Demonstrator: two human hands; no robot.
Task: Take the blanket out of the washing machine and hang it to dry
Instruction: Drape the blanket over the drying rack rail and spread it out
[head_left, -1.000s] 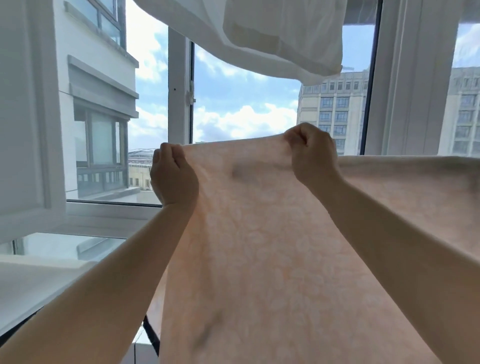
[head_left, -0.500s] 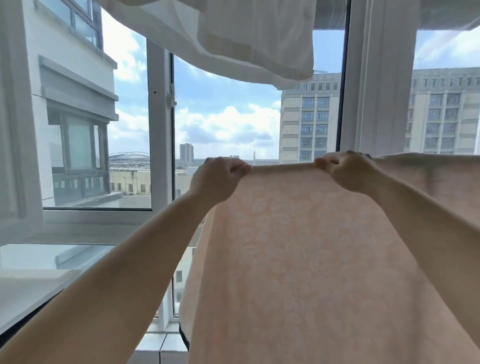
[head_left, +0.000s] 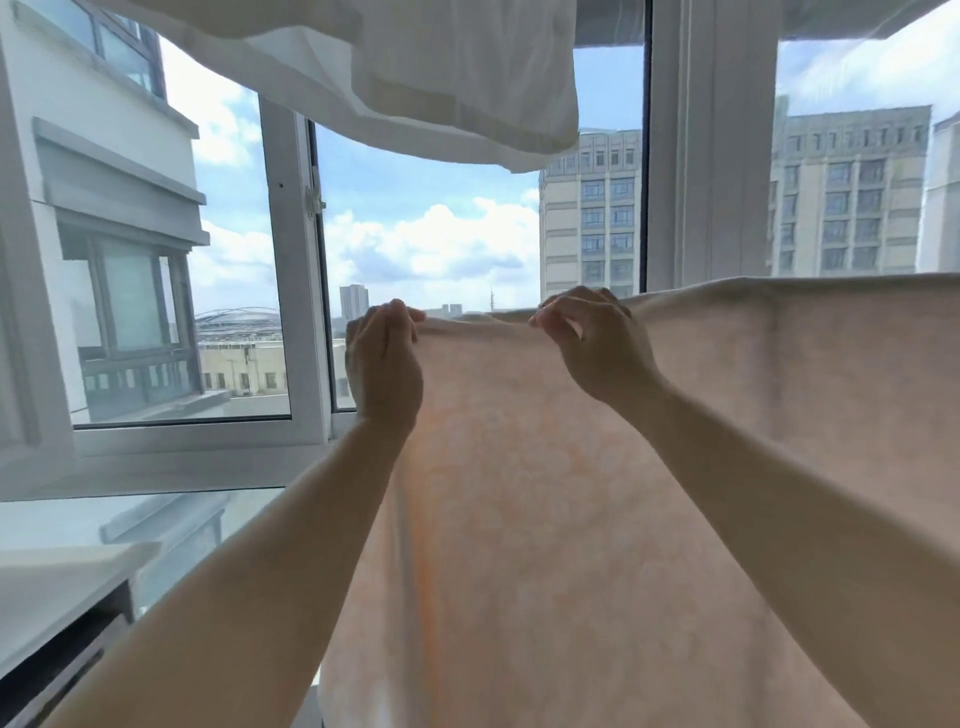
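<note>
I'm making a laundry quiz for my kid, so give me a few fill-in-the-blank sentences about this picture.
1. Both hands, left and right, are at the top edge of the peach ____.
2. Overhead hangs a ____ cloth.
3. Outside the window, the sky holds white ____.

Missing words: blanket; white; clouds

Bright backlight from the window (head_left: 426, 234); soft, wide-angle-bent edges

The blanket (head_left: 545, 519) runs off the right and bottom edges.
</note>
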